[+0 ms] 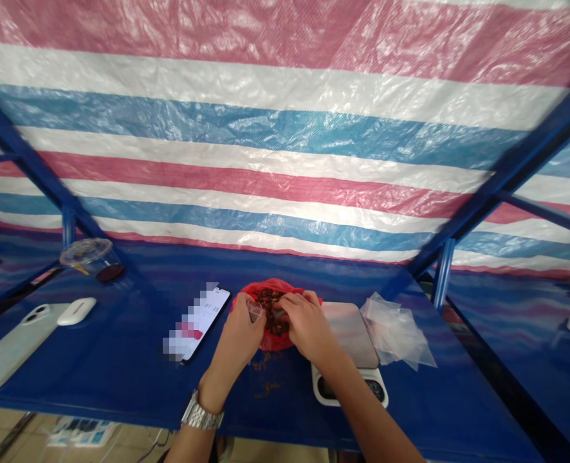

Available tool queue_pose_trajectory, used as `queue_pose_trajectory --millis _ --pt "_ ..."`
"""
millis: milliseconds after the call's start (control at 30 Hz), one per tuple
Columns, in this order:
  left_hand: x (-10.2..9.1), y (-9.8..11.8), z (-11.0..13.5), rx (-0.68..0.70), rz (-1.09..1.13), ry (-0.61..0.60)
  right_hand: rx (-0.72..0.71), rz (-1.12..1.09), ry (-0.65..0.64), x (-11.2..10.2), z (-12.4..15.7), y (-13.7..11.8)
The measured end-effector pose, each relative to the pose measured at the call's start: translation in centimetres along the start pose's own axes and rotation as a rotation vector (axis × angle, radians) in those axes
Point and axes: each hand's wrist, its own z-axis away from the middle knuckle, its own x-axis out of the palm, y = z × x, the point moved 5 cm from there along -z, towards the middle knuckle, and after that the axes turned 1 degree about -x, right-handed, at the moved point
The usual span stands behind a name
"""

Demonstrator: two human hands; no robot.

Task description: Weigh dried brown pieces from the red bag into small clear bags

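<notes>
Two hands (244, 325) (309, 325), one red bag (276, 285), one scale (352, 331) and two phones (212, 315) (17, 350) share the middle tabletop (135, 386).

The clear piece (255, 312) in your left hand (242, 326) is too small to name; your right hand (309, 325) hides some brown bits (276, 328). Your right forearm (361, 405) covers part of the scale (352, 331). Blocks blur the lit phone (212, 315); the left edge crops the white phone (19, 347).

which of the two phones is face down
The pale phone at far left: its back and camera lenses face up, whereas the phone nearer the left hand shows a lit screen.
</notes>
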Motion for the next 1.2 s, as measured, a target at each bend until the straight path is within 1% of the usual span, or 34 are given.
queue_pose_trajectory --millis 67,167,300,400,500,567,633,700,767,833,933,1000,1100,1200 --pt "0.0 -0.2 -0.2 -0.015 0.065 0.015 0.031 -0.067 0.008 0.6 -0.2 0.0" --pt "-0.4 -0.2 -0.3 -0.094 0.15 0.004 0.098 -0.18 0.022 1.1 -0.3 0.1" --pt "-0.7 0.0 -0.2 -0.164 0.273 -0.023 0.162 -0.28 0.067 1.2 -0.3 0.0" --pt "-0.6 0.0 0.0 -0.222 0.396 -0.066 0.207 -0.435 0.085 1.3 -0.3 -0.1" --pt "-0.9 0.3 0.0 -0.207 0.465 -0.074 0.242 -0.631 0.107 1.6 -0.4 0.2" --pt "-1.4 0.7 -0.1 -0.17 0.439 -0.048 0.261 -0.734 0.137 1.5 -0.5 0.6" --pt "-1.9 1.1 -0.3 -0.104 0.367 0.012 0.27 -0.789 0.166 1.1 -0.5 1.1" --pt "-2.2 1.5 -0.4 -0.017 0.298 0.079 0.258 -0.788 0.195 0.2 -0.6 1.5" --pt "-2.0 1.8 -0.3 0.036 0.24 0.092 0.234 -0.755 0.219 -1.0 -0.6 1.6" --pt "-1.3 1.8 -0.1 0.057 0.208 0.036 0.209 -0.725 0.243 -2.3 -0.6 1.4" --pt "-0.1 1.9 0.2 0.084 0.18 -0.054 0.127 -0.627 0.281 -3.8 -0.6 0.3" --pt "0.6 2.1 0.3 0.118 0.173 -0.084 0.049 -0.516 0.297 -4.2 -0.5 -0.7" --pt "1.3 2.6 0.5 0.172 0.214 -0.121 -0.074 -0.371 0.318 -4.2 -0.5 -1.8" --pt "1.6 2.8 0.4 0.165 0.247 -0.131 -0.139 -0.312 0.334 -4.1 -0.4 -2.2"
